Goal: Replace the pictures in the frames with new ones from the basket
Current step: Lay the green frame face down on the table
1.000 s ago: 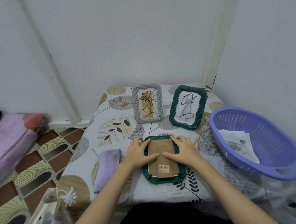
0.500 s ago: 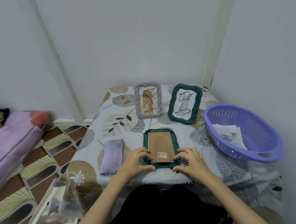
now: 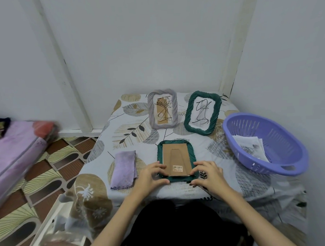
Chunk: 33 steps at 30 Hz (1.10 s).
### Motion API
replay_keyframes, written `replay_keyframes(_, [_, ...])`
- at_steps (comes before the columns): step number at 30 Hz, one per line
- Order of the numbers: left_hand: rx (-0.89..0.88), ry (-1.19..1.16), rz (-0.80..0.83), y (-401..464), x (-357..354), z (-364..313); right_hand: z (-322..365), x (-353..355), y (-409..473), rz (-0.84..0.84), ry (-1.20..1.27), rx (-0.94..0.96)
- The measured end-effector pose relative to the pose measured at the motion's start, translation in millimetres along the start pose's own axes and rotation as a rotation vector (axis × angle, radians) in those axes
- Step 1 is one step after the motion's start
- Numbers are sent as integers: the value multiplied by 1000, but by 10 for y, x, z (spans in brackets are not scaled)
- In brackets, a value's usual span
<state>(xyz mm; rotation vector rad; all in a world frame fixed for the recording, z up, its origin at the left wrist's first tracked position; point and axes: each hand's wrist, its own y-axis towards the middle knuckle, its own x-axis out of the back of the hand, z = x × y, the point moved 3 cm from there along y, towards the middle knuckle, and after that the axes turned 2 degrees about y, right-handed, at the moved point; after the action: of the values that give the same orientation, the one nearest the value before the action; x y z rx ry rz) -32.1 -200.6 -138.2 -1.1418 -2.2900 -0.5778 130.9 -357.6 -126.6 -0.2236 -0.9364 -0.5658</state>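
Note:
A dark green frame (image 3: 174,143) lies face down at the table's near middle, its brown cardboard back (image 3: 175,159) with a barcode sticker facing up. My left hand (image 3: 152,175) grips its lower left corner, fingers curled on the edge. My right hand (image 3: 208,173) grips the lower right corner the same way. Behind it stand a grey frame (image 3: 162,109) with a line drawing and a second green frame (image 3: 202,113) with a scribbled drawing. A purple basket (image 3: 288,155) at the right holds several paper pictures (image 3: 250,147).
A folded lilac cloth (image 3: 124,170) lies left of the face-down frame on the leaf-patterned tablecloth (image 3: 128,131). White walls close in behind and to the right. A pink mattress (image 3: 15,146) and patterned floor are at the left.
Both hands slid from the frame's middle sides down to its near corners. The view pulled back and tilted up, so the table looks smaller.

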Motion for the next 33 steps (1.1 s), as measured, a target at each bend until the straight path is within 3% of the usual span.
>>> replay_keyframes(11, [-14,-4,4,-11,-5,12,23,32,-24,60,-29,26])
replay_keyframes(16, [106,-53,-85,80,3,-74,130,35,42,-70,105,-72])
replay_keyframes(19, [168,73,-6,106,-70,-87,165,-61,78,-39,38,-97])
replay_keyframes(29, [137,68,-5,67,-99,-114,137,-167,28,-125,190,-58])
replay_keyframes(33, [146,-71,-95,116,-84,-184,132,-157,20,-160,191,-34])
